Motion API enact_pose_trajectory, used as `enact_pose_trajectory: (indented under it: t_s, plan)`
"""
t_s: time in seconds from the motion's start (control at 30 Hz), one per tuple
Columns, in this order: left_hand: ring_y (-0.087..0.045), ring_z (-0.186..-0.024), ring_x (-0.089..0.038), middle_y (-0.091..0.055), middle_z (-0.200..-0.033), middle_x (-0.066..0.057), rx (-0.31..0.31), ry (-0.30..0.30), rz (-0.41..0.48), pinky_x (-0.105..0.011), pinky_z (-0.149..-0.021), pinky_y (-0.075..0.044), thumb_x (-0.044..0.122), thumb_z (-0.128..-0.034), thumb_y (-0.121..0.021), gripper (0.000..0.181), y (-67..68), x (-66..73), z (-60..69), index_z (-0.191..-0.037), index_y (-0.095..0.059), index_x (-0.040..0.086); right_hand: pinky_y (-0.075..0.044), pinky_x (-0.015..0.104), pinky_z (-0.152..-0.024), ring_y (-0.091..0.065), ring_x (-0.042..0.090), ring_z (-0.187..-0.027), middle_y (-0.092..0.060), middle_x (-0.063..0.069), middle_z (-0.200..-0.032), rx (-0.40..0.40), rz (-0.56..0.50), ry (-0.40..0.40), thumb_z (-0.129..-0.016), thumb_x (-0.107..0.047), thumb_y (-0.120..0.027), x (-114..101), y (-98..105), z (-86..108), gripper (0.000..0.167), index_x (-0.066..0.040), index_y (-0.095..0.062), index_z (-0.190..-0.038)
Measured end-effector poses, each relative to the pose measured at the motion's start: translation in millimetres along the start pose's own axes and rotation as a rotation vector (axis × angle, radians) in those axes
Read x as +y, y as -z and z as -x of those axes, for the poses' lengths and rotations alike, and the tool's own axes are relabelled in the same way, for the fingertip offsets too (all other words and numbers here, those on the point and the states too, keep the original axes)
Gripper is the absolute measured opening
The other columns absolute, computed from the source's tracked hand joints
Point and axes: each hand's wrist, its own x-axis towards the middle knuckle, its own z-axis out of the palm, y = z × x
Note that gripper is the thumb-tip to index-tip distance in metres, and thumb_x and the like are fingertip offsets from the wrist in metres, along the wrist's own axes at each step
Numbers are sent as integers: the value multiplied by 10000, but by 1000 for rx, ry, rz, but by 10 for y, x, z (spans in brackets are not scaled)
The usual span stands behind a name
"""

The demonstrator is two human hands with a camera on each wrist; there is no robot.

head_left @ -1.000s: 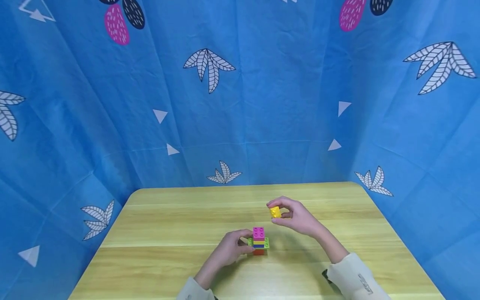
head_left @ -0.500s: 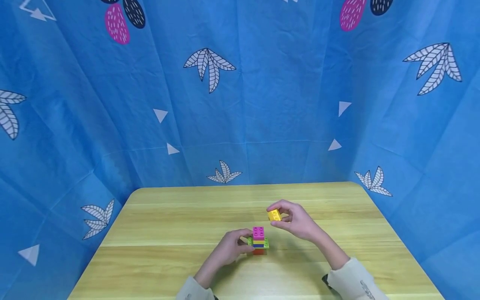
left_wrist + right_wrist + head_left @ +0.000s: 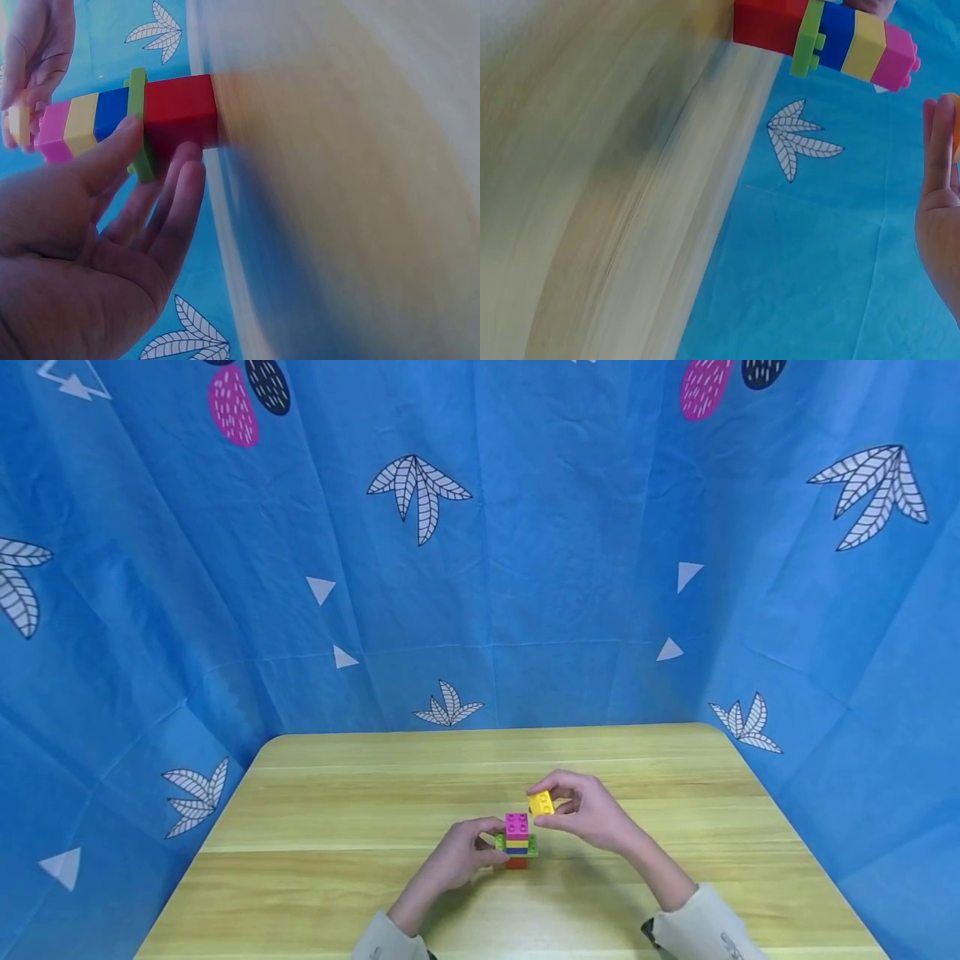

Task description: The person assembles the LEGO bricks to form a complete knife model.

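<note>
A tower of toy building bricks (image 3: 517,827) stands upright on the table. From the bottom it goes red brick (image 3: 180,112), wider green plate (image 3: 138,105), blue brick (image 3: 835,36), yellow brick (image 3: 863,46) and pink brick (image 3: 895,58), studs up. My left hand (image 3: 467,856) grips the tower from its left side, thumb near the blue brick and green plate, fingers behind. Above and slightly right of the tower, my right hand (image 3: 588,810) pinches a loose yellow brick (image 3: 542,803) between thumb and fingertips. That brick is apart from the pink top and only partly visible in the right wrist view.
The pale wooden table (image 3: 337,827) runs back to a blue patterned curtain (image 3: 555,568), which also hangs at both sides. Light sleeves (image 3: 705,922) cover both forearms.
My right hand has come down and a little left with the yellow brick, closer to the tower, turning the brick on the way. The left hand and tower have stayed put.
</note>
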Motion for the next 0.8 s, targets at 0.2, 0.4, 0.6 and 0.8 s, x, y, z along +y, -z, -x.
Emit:
enact_pose_trajectory:
  t_s: [0.2, 0.4, 0.6, 0.8]
  plan:
    - [-716, -844, -145, -720, -1206, -75, -2, -10, 28, -296, -737, -619, 137, -906, -793, 387, 4, -11, -3, -1280, -719, 204, -624, 271, -875, -724, 225, -987, -720, 130, -1171, -2, -5, -2, -835, -129, -869, -9, -65, -5, 333, -82, -711, -1124]
    - [-720, -856, -165, -725, -1224, -48, -6, -16, 32, -294, -743, -620, 141, -907, -791, 372, -8, -22, -9, -1261, -729, 240, -630, 299, -866, -723, 149, -1015, -694, 168, -1185, -15, -23, 26, -821, -105, -878, 5, -125, -30, 314, -96, -684, -1068]
    - [-703, -851, -120, -730, -1223, -14, -1, -4, 36, -285, -746, -617, 155, -900, -800, 365, -17, -21, -13, -1242, -739, 266, -644, 337, -839, -701, 136, -1003, -654, 120, -1108, 19, -20, 63, -805, -106, -890, 20, -183, -53, 309, -115, -685, -1036]
    - [-696, -854, -123, -724, -1236, -29, 7, -10, 12, -280, -740, -609, 169, -890, -805, 386, -5, -6, -7, -1254, -733, 278, -635, 332, -862, -673, 130, -988, -681, 1, -1028, 60, 72, 102, -797, -219, -906, 50, -231, -67, 322, -169, -720, -1055]
